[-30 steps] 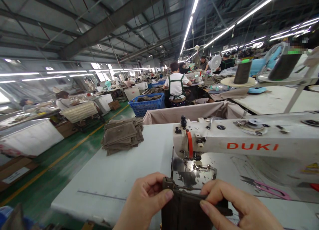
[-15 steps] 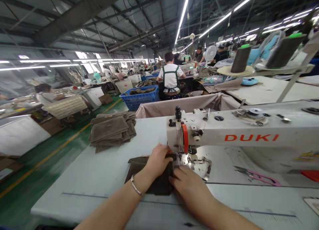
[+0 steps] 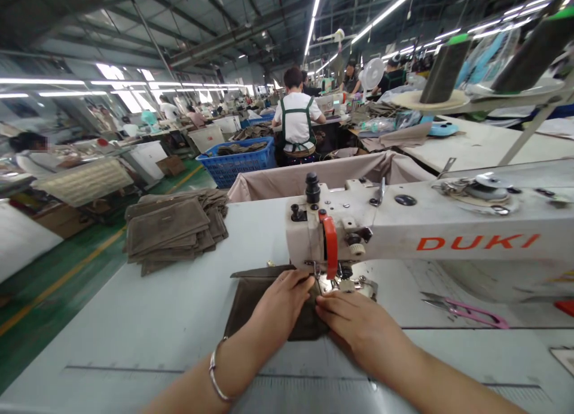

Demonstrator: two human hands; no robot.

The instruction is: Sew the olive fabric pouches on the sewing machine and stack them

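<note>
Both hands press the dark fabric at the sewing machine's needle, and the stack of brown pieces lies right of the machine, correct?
No. In the head view the stack of brown pieces sits to the left of the sewing machine; the rest holds.

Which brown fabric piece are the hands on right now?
The single dark brown piece, flat by the sewing machine needle, under the left hand and right hand. The others lie in a stack far left on the table.

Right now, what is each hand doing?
Left hand: open, flat on the fabric.
Right hand: pressing the fabric; grip cannot be told.
</note>
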